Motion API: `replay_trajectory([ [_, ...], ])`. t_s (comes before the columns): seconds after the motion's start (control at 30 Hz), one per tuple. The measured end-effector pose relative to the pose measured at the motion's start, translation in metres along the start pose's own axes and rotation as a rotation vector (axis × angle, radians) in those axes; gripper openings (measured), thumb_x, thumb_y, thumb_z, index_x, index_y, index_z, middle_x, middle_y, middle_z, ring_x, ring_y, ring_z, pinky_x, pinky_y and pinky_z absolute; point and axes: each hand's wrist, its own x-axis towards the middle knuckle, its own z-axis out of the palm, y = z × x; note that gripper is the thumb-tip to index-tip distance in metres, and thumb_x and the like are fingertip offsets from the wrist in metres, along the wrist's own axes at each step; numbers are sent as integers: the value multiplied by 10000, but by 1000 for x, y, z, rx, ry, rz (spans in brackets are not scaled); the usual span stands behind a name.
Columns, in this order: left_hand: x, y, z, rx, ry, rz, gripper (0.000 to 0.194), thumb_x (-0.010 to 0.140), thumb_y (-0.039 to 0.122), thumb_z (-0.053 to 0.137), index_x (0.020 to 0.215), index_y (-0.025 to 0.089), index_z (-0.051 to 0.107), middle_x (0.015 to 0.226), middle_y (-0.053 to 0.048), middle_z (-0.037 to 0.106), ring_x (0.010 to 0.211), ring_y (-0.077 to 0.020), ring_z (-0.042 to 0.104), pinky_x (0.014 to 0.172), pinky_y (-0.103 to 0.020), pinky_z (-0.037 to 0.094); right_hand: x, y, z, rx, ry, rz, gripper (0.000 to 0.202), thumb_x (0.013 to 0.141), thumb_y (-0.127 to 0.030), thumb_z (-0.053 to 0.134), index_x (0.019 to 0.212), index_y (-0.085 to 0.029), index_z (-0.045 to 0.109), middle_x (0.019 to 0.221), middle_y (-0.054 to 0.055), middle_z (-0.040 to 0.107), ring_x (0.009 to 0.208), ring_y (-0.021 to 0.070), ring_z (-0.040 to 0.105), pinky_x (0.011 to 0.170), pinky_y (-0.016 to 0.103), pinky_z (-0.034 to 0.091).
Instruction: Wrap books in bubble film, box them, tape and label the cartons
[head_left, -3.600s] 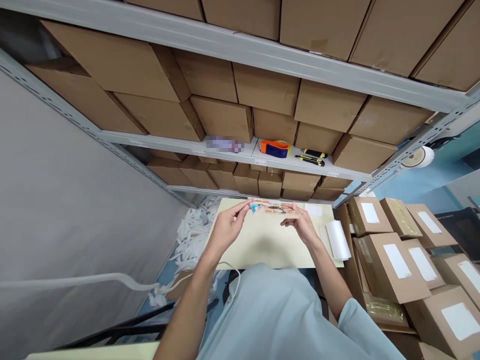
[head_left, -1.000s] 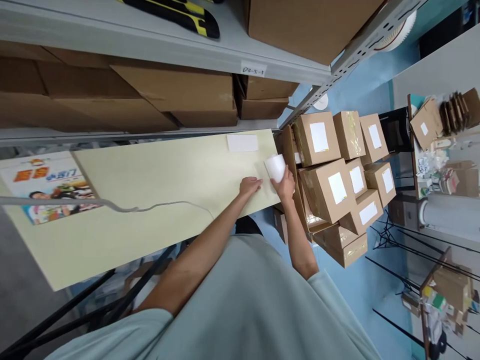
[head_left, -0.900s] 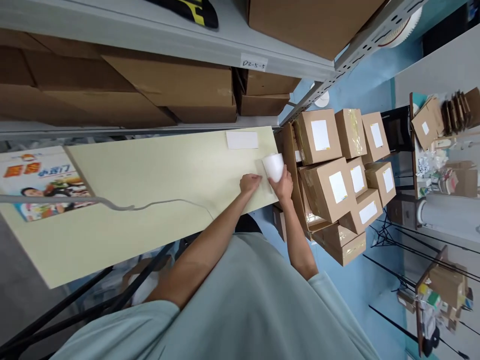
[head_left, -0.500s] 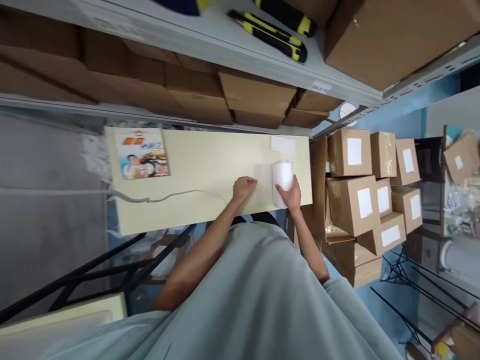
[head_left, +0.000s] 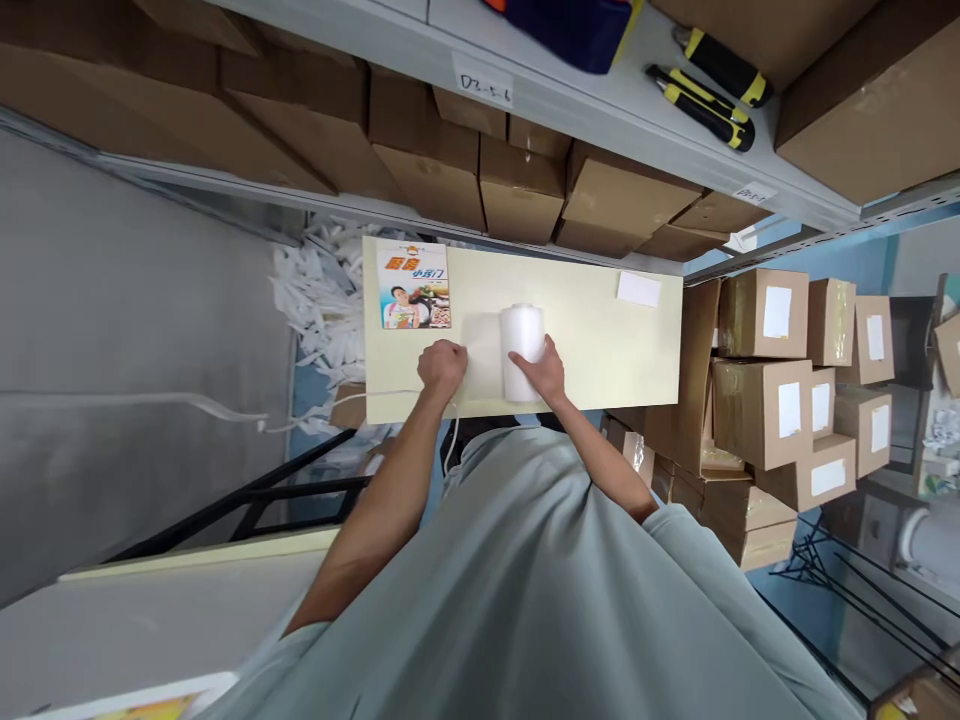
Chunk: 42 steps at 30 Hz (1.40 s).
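Note:
A roll of thin, translucent white plastic (head_left: 519, 345) lies on the pale yellow table (head_left: 600, 350), its length running from front to back. My right hand (head_left: 544, 372) is wrapped over the roll's right side, thumb on top. From the roll's left side a flat translucent sheet (head_left: 482, 350) stretches to the left. My left hand (head_left: 442, 366) is closed at the outer edge of that sheet and pinches it. Just beyond the left hand lies a book with a colourful cover (head_left: 414, 285). A small white slip of paper (head_left: 639, 289) lies toward the table's back right.
A shelf with cardboard boxes (head_left: 525, 185) runs behind the table, with box cutters (head_left: 705, 108) above. Labelled cartons (head_left: 765, 390) are stacked to the right. A white cable (head_left: 315, 412) crosses from the left to the table's front edge. White scraps (head_left: 322, 300) lie beyond the left end.
Both hands have moved left along the table with the roll and sheet, away from the white slip and closer to the book. The camera view has shifted left.

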Motion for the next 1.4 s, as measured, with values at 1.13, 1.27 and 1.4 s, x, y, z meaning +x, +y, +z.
replay_trajectory([
  [1.13,-107,155,170,364,-133,805,446,1010,218,503,1420,178,675,1517,-209,600,1379,-397,588,1180,-549,539,4,172,-252,-463,276,-315,391,1142,-285,572,1503,-192,690,1686,185,549,1578,343,496,1300,551,457],
  [1.27,-112,178,194,373,-154,820,457,994,225,517,1420,163,670,1552,-219,581,1416,-404,568,1225,-555,504,13,182,-272,-433,257,-313,422,1120,-302,630,1522,-184,676,1700,199,517,1607,342,463,1329,525,425],
  [1.4,-110,181,204,392,-176,747,477,984,244,539,1437,153,659,1571,-226,573,1457,-416,545,1238,-574,496,23,187,-274,-439,241,-215,541,1036,-258,741,1556,-160,629,1743,241,438,1621,391,438,1295,562,450],
])
